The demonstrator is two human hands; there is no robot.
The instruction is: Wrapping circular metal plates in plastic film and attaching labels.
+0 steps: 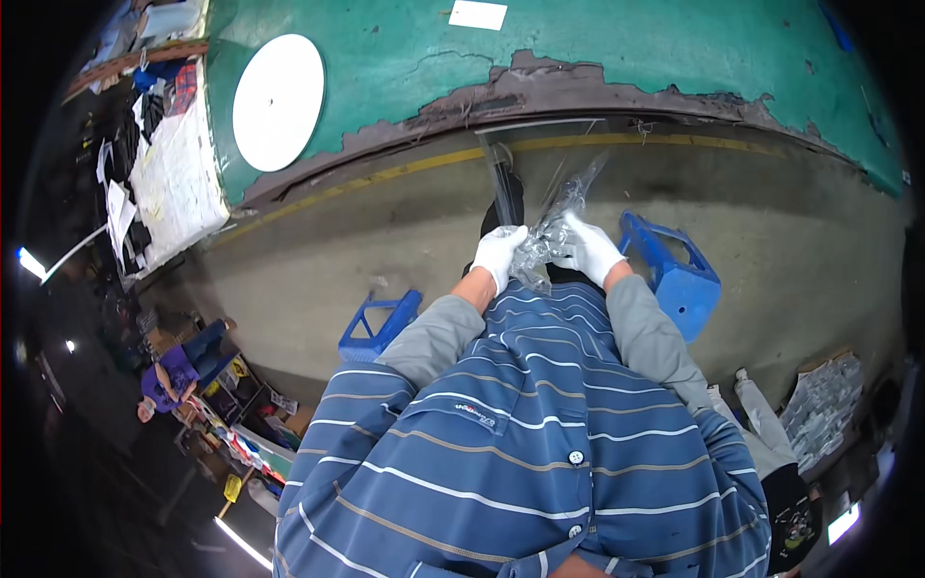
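Note:
A crumpled clear plastic bag [547, 238] hangs in front of my body, between my two white-gloved hands. My left hand [500, 254] is closed on its left side, and my right hand [591, 252] grips its right side, with some of those fingers hidden behind the film. Stretching up from the hands, a loose part of the clear film reaches toward the front edge of the green table [414, 58]. Through the film the floor and a dark shoe show faintly.
A white round disc [279, 102] and a white card [478, 14] lie on the table, whose front edge is peeling. Blue plastic stools stand left [379, 324] and right [674, 275]. Papers cover a side surface [178, 193]. Another person [171, 378] is far left.

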